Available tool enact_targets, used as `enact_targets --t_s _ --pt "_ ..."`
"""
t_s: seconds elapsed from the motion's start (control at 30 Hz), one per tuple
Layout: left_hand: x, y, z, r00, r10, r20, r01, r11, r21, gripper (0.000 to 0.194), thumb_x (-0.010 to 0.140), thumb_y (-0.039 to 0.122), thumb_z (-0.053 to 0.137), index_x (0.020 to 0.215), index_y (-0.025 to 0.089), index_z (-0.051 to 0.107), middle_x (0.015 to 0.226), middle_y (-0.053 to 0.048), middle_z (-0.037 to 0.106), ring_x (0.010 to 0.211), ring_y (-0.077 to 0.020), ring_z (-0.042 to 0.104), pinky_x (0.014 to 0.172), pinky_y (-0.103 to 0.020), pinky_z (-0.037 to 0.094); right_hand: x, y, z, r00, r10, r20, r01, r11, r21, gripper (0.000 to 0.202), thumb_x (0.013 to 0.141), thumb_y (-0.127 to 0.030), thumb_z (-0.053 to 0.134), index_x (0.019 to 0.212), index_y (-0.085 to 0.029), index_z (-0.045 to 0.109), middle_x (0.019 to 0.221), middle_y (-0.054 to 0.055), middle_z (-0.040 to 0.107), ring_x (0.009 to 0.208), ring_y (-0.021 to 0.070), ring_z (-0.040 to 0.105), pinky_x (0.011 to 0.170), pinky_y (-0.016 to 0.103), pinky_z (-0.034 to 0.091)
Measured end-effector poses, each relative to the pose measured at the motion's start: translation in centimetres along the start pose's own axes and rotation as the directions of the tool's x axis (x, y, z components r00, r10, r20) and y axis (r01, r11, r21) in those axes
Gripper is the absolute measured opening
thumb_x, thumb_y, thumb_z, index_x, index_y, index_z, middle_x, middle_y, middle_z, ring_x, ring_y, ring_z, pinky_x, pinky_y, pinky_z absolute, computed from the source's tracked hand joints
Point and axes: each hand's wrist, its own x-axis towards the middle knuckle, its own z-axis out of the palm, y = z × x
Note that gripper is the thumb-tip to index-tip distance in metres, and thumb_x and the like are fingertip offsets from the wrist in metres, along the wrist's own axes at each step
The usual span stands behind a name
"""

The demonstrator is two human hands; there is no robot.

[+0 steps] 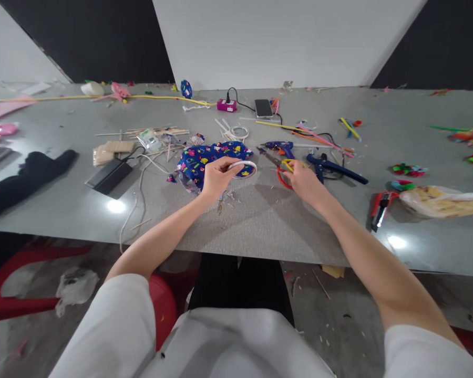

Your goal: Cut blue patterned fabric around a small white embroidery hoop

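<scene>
My left hand (217,178) pinches a white ring (254,169) between thumb and fingers, above a blue patterned cloth (199,160) that lies bunched on the table. My right hand (305,182) is closed on the yellow handle of a pair of scissors (271,159), whose other handle is red. The blades point away to the left, toward the cloth. Just beyond them lies a blue glue gun (280,145). Another white ring (239,132) rests behind the cloth. Small cloth scraps (230,195) are scattered in front of it.
A dark blue hand tool (339,169) lies right of my right hand. Farther right are a red box cutter (381,210) and a plastic bag (441,202). Left are a black box (109,175) with a cable and several thin sticks (157,130). A power bank-like slab (264,108) sits behind.
</scene>
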Motion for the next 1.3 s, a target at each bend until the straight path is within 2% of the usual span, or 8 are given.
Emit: enact_targets --t_s 0.1,0.27,0.4,0.53,0.63,0.8,0.93,1.3 --pt "0.1 0.1 -0.1 1.000 -0.007 -0.006 0.007 1.000 0.006 0.022 0.082 0.040 0.086 0.093 0.021 0.083 0.092 -0.005 0.080 0.082 -0.0153 0.070 0.075 -0.028 0.055 0.2 -0.1 -0.4 0.998 0.041 -0.040 -0.035 0.990 0.137 0.052 0.099 -0.052 0.056 0.134 -0.015 0.059 0.120 0.022 0.072 0.106 0.0382 0.070 0.092 0.051 0.055" --pt "0.2 0.2 -0.2 1.000 -0.012 0.003 0.012 0.998 0.055 0.026 0.085 0.045 0.083 0.094 0.021 0.082 0.093 -0.005 0.080 0.083 -0.0163 0.070 0.074 -0.029 0.054 -0.4 -1.0 -1.0 0.982 0.082 -0.168 -0.061 0.990 0.130 0.076 0.079 -0.078 0.071 0.123 -0.017 0.059 0.125 0.024 0.064 0.115 0.0412 0.064 0.097 0.054 0.053" --pt "0.1 0.1 -0.1 1.000 -0.009 0.008 0.008 0.999 0.042 0.026 0.085 0.045 0.083 0.095 0.021 0.082 0.093 -0.005 0.080 0.082 -0.0161 0.069 0.073 -0.028 0.054 -0.3 -1.3 -1.6 0.988 0.121 -0.095 -0.076 0.920 0.383 0.064 0.086 -0.086 0.056 0.100 -0.024 0.056 0.090 0.010 0.065 0.081 0.0285 0.065 0.074 0.044 0.055" --pt "0.0 0.2 -0.1 1.000 -0.022 0.019 0.021 0.998 0.058 0.027 0.085 0.046 0.083 0.096 0.021 0.083 0.094 -0.006 0.080 0.082 -0.0168 0.070 0.071 -0.028 0.053 -0.3 -1.8 -3.2 0.993 -0.031 -0.113 0.080 0.885 0.458 0.054 0.089 -0.078 0.060 0.092 -0.025 0.054 0.076 0.001 0.059 0.065 0.0181 0.054 0.064 0.034 0.048" --pt "0.0 0.2 -0.2 0.999 -0.028 0.026 0.026 0.997 0.073 0.026 0.085 0.045 0.083 0.095 0.021 0.083 0.092 -0.005 0.080 0.079 -0.0161 0.069 0.069 -0.028 0.053 -0.9 -2.6 -4.5 0.971 -0.173 -0.165 0.219 0.920 0.326 0.048 0.082 -0.067 0.075 0.092 -0.023 0.058 0.081 0.003 0.062 0.069 0.0185 0.054 0.066 0.033 0.046" --pt "0.1 0.1 -0.3 0.998 -0.007 0.065 0.004 0.999 0.046 0.025 0.080 0.042 0.087 0.094 0.021 0.083 0.090 -0.005 0.080 0.079 -0.0164 0.069 0.073 -0.029 0.054 -1.7 -3.2 -4.5 0.939 -0.338 -0.062 0.344 0.915 0.211 0.043 0.087 -0.064 0.070 0.093 -0.022 0.065 0.088 0.008 0.069 0.073 0.0224 0.060 0.070 0.036 0.048" --pt "0.0 0.5 -0.4 0.992 0.040 0.121 -0.047 0.998 0.053 0.025 0.080 0.042 0.088 0.090 0.020 0.082 0.089 -0.006 0.079 0.080 -0.0168 0.069 0.075 -0.030 0.054 -2.0 -3.1 -4.1 0.929 -0.368 -0.032 0.368 0.917 0.156 0.046 0.087 -0.068 0.070 0.095 -0.023 0.070 0.090 0.010 0.072 0.077 0.0258 0.065 0.072 0.038 0.048" --pt "0.1 0.6 -0.7 0.966 0.156 0.207 -0.167 0.985 0.035 0.017 0.081 0.035 0.088 0.089 0.021 0.082 0.088 -0.007 0.077 0.082 -0.0171 0.068 0.074 -0.030 0.052 -2.3 -3.7 -5.1 0.906 -0.424 0.005 0.419 0.898 0.130 0.041 0.092 -0.064 0.064 0.084 -0.024 0.065 0.072 0.003 0.063 0.064 0.0195 0.055 0.064 0.033 0.041"
